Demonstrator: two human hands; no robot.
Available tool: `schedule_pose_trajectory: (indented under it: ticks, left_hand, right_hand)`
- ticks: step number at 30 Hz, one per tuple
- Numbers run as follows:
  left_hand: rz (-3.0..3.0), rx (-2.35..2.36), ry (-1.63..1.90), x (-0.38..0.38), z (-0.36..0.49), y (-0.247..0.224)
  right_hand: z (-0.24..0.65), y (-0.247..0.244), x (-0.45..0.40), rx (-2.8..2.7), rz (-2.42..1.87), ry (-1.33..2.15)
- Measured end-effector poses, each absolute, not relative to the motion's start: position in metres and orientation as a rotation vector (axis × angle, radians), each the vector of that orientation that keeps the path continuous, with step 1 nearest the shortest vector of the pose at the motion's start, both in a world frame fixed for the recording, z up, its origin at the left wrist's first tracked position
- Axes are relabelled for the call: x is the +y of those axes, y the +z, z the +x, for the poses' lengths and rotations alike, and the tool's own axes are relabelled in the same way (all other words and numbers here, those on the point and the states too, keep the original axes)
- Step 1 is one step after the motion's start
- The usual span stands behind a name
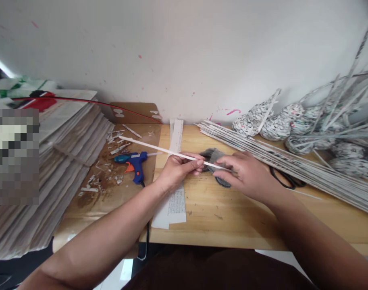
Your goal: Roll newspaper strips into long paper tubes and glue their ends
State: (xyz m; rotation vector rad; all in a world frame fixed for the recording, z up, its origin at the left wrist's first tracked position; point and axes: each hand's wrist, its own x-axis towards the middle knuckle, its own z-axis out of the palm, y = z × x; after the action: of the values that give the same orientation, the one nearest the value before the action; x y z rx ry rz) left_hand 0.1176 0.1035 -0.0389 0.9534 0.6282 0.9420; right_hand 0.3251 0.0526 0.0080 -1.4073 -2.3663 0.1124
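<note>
A thin white rolled paper stick (159, 150) slants across the middle of the view, its far end up to the left. My left hand (184, 166) pinches it near the middle, thumb on top. Around its lower right end my right hand (242, 171) has its thumb and fingers closed. Below the hands, partly hidden, a grey cloth (214, 155) lies on the wooden table (220, 217). Printed paper strips (177, 205) run under my left wrist.
A blue glue gun (138, 165) lies among paper scraps on a brown sheet. Stacked newspapers (77, 149) rise at left. A bundle of paper sticks (280, 161) crosses the right side, over black-handled scissors (285, 181). Woven paper shapes (274, 127) stand by the wall.
</note>
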Motion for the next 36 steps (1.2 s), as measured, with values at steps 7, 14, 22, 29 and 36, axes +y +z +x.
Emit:
schedule_pose_trajectory:
  ticks: [7, 14, 22, 29, 36]
  left_hand:
    - [0.938, 0.642, 0.93, 0.102, 0.116, -0.036]
    - [0.967, 0.637, 0.897, 0.101, 0.118, -0.038]
    - [0.978, 0.753, 0.909, 0.1, 0.12, -0.035]
    - [1.022, 0.793, 0.897, 0.099, 0.12, -0.035]
    - [0.96, 0.744, 0.872, 0.095, 0.121, -0.036]
  right_hand:
    - [0.319, 0.004, 0.055, -2.402, -1.308, 0.067]
    - [0.331, 0.021, 0.05, -2.299, -1.498, 0.936]
    - [0.324, 0.008, 0.056, -2.308, -1.358, 0.156]
    - [0.321, 0.005, 0.055, -2.358, -1.307, 0.277]
    - [0.317, 0.001, 0.053, -2.329, -1.288, 0.275]
